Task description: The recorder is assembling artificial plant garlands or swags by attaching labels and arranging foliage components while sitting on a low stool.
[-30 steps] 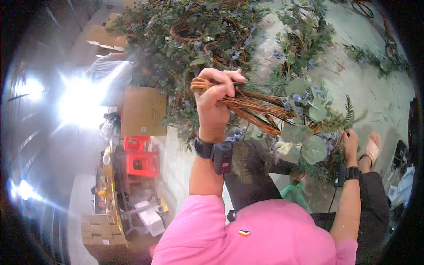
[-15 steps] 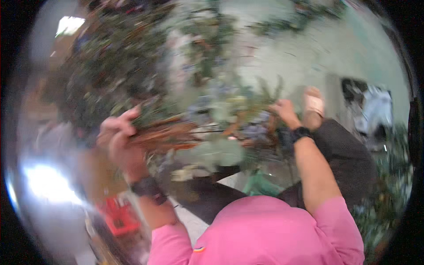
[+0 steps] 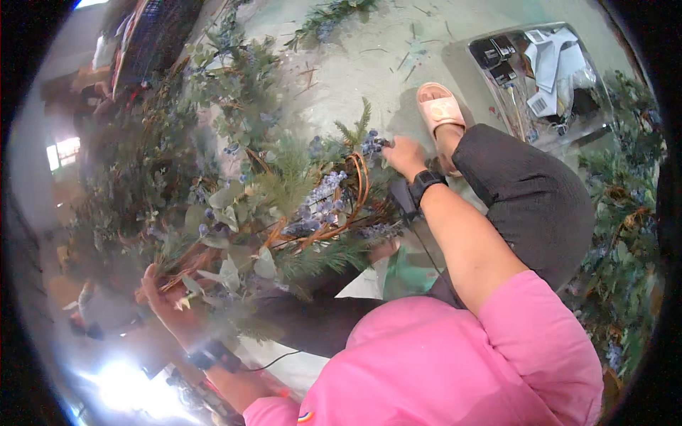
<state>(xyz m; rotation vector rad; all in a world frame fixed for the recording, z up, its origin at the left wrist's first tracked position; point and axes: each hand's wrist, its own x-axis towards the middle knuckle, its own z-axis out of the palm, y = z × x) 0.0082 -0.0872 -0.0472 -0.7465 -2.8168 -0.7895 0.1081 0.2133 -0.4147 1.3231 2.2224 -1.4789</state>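
Note:
An artificial garland point(image 3: 284, 181) of green pine sprigs, eucalyptus leaves, blue berries and brown vine twigs stretches across my lap between both hands. At its left end, my left hand point(image 3: 167, 302) is closed around the brown twigs, its fingertips partly hidden by foliage. My right hand point(image 3: 405, 157) pinches the far right end, beside a cluster of dark blue berries point(image 3: 373, 144). A looped brown vine point(image 3: 364, 181) stands up from the garland near that hand. Under my right wrist sits a dark object point(image 3: 403, 197) with a thin cord; its kind is unclear.
A clear plastic tray point(image 3: 497, 99) with black and white pieces lies on the floor at the far right, past my pink slipper point(image 3: 439, 108). Piled greenery point(image 3: 135, 177) fills the left, with more greenery point(image 3: 625, 263) along the right edge. Another garland point(image 3: 330, 21) lies at the back.
The view has swung and become sharper. My left hand has come down and nearer to me on the twigs; the garland now shows more foliage and berries upward, with its vine loop visible.

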